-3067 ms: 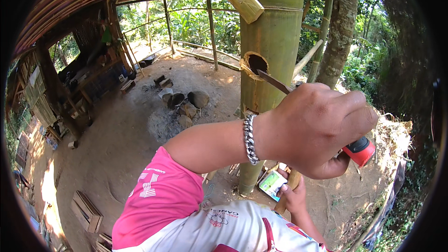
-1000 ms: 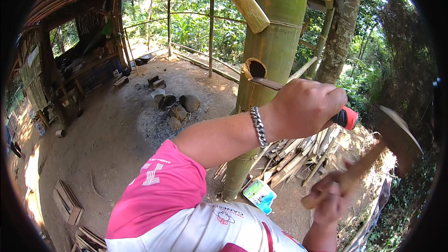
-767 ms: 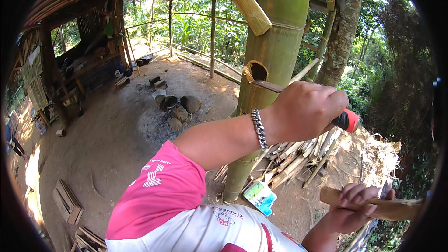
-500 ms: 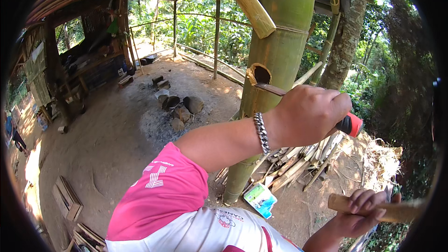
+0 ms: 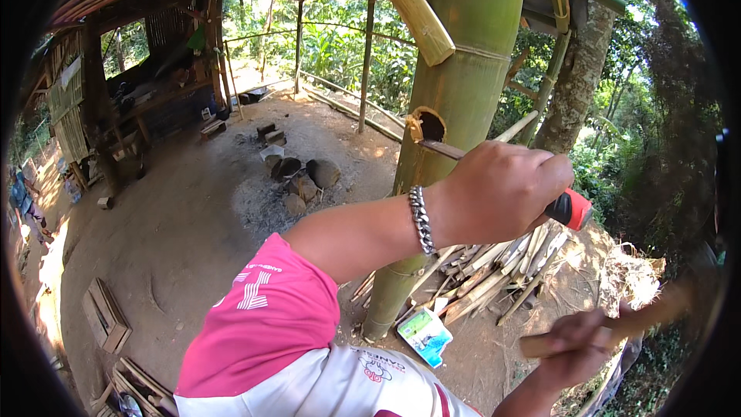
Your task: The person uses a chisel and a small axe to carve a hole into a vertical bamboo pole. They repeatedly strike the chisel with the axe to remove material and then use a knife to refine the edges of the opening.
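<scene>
Left hand (image 5: 502, 193) gripping chisel (image 5: 494, 166) in bamboo post (image 5: 455, 108), right hand (image 5: 575, 347) apparently clutching blurred mallet (image 5: 617, 324)

We see a cold fire pit w/ stones (image 5: 297, 177) on the dirt floor, split bamboo sticks (image 5: 494, 278) piled nr a small blue-green packet (image 5: 424, 334), and wooden frames (image 5: 106, 315) at lower left.

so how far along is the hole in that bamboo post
Done: a rounded hole is already cut through the green bamboo post, its rim pale and ragged. In hand: the left hand holds a red-handled chisel with its blade at the hole's lower edge, and the right hand grips a blurred wooden hammer handle. Left: the rough rim looks untrimmed.
</scene>
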`<state>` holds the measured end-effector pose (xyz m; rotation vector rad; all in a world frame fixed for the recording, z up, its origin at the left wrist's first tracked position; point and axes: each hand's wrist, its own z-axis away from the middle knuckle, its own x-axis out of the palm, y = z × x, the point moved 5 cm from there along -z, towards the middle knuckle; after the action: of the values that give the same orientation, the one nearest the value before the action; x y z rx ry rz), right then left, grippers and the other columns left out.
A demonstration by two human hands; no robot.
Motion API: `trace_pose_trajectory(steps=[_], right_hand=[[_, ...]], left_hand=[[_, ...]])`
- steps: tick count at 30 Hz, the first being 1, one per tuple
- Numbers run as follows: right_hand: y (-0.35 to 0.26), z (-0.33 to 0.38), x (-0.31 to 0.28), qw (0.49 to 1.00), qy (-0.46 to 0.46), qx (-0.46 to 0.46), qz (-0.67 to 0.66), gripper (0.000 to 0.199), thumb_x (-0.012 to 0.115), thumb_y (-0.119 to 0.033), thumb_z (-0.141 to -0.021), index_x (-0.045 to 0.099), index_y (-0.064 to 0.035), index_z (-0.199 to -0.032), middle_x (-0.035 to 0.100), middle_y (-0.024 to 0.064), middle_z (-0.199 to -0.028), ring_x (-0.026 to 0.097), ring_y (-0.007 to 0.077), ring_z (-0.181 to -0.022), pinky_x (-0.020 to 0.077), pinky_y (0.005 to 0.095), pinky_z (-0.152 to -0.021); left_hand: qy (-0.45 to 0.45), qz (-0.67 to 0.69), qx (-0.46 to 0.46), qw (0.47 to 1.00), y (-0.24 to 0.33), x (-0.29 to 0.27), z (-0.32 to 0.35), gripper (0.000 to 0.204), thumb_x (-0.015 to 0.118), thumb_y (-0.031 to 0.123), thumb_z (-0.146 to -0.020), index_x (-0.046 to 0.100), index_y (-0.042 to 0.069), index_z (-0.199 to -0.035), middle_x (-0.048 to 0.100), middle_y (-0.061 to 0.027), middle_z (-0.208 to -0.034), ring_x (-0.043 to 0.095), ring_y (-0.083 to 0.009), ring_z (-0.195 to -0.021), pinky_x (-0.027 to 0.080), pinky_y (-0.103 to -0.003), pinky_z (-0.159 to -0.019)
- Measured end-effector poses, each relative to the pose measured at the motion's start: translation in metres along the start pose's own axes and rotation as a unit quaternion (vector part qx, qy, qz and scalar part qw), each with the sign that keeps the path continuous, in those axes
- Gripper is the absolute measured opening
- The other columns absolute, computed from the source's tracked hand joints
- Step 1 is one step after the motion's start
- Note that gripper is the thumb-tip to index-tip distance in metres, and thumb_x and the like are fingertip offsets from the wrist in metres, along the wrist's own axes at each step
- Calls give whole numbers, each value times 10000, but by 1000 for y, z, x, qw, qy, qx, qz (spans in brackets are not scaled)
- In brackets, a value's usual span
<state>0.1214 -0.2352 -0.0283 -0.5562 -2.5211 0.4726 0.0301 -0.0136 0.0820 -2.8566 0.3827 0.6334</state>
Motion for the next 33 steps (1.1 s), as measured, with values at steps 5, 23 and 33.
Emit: trace_pose_trajectory(steps=[5,23,33], right_hand=[[25,20,36,982,-16,92,165,382,572,-154,-988,403,-55,-1316,485,-4,-665,474,85,-505,417,243,-473],[19,8,-2,995,51,91,0,208,654,-214,-925,549,-85,-1050,532,-1,-665,519,128,-528,444,297,-480],[88,54,19,942,-112,297,105,219,582,-96,-967,481,0,-1136,555,38,-691,572,125,-561,455,260,-504]], left_hand=[[4,-5,-4,1000,4,2,6,366,779,99,-704,532,77,-973,618,-87,-794,665,-312,-710,524,-414,-633],[1,-3,-19,1000,-3,-3,6,350,784,110,-694,528,80,-930,622,-98,-781,665,-324,-714,520,-414,-624],[13,4,-6,1000,-1,2,12,280,748,128,-727,550,85,-920,613,-89,-774,667,-309,-709,527,-409,-623]])
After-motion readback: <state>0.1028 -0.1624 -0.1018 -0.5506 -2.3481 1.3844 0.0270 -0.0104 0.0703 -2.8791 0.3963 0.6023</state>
